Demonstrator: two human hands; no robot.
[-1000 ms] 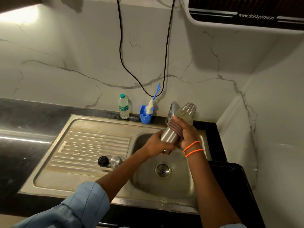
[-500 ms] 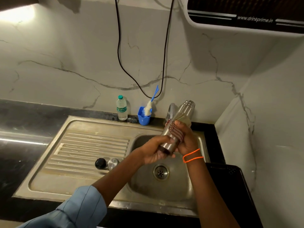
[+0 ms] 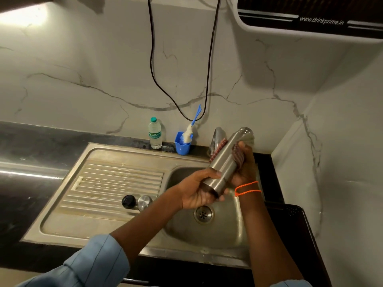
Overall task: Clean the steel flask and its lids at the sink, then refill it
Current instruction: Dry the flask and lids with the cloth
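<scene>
The steel flask (image 3: 224, 162) is held tilted above the sink basin (image 3: 207, 235), its mouth pointing up toward the tap (image 3: 216, 137). My left hand (image 3: 199, 192) grips the flask's base. My right hand (image 3: 244, 162) wraps a striped scrubbing cloth (image 3: 238, 155) around the flask's middle. Both lids stand on the ribbed drainboard (image 3: 116, 179): a black lid (image 3: 128, 201) and a steel lid (image 3: 145, 202) side by side.
A small plastic water bottle (image 3: 155, 133) and a blue cup holding a blue-handled brush (image 3: 183, 141) stand at the wall behind the sink. A black cable (image 3: 157, 83) hangs down the wall. A water purifier (image 3: 310, 15) is mounted top right. A black tray (image 3: 290, 214) lies right of the sink.
My right hand with the cloth has slid up along the flask toward its neck. My left hand keeps hold of the base.
</scene>
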